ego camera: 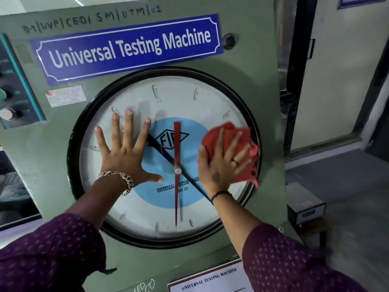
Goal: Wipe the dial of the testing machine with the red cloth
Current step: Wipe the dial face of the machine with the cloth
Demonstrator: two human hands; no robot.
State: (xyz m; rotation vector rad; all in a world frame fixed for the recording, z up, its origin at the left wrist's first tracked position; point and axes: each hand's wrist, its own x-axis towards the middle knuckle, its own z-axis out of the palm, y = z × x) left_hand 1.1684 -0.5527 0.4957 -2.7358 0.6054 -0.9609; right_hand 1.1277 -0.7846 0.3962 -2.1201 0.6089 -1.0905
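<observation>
Your left hand [124, 152] lies flat with fingers spread on the left half of the dial [164, 157] at frame centre; use it only to brace. Right of centre, your right hand [223, 165] presses the bunched red cloth [229, 133] to the glass near the rim; work in overlapping arcs, pressing lightly. One dial, one cloth, two pointers.

The cloth [229, 150] under my right hand [221, 165] is red. The dial [168, 98] is white around a light blue centre, ringed by a black rim [72, 144], with one red needle [176, 144] and one black. The machine panel [52, 144] is grey-green; its nameplate [126, 49] is blue with white lettering. My sleeves [46, 256] are dark purple with small pale flecks.
</observation>
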